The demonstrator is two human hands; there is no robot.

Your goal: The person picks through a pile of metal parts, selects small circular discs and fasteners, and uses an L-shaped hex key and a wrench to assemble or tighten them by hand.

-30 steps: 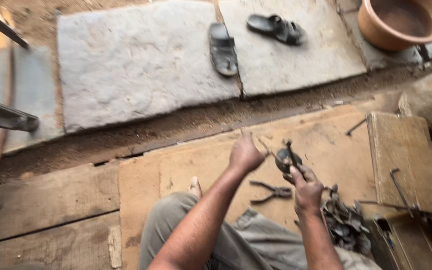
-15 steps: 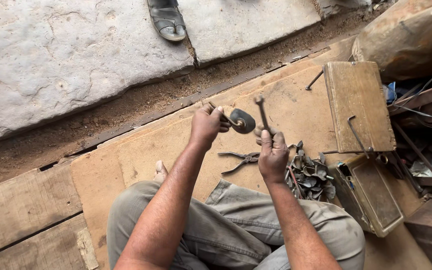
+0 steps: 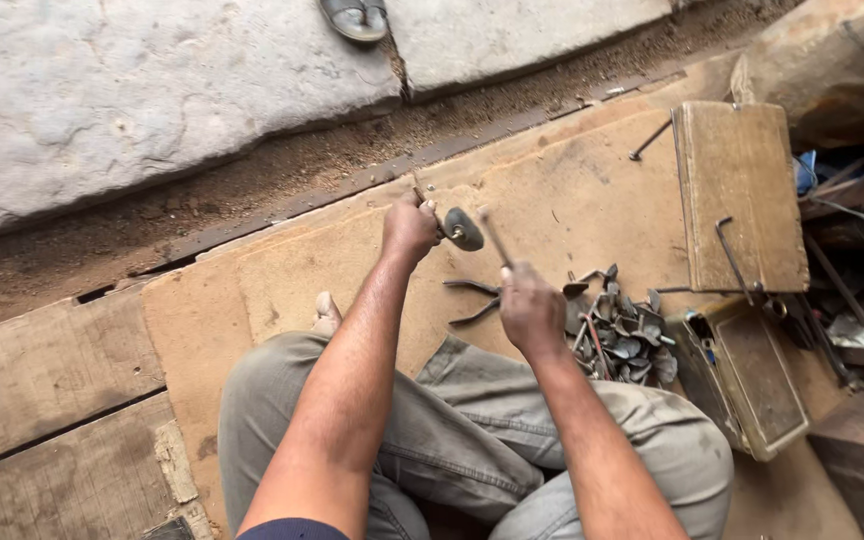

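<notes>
Left hand [image 3: 410, 228] closed on small dark metal piece [image 3: 462, 229], piece jutting at 3 o'clock of fist. Right hand [image 3: 530, 308] gripped thin rod [image 3: 493, 236], long axis toward 11 o'clock, tip just beside piece. Pliers [image 3: 472, 300] on board [image 3: 252, 290] between hands.
</notes>
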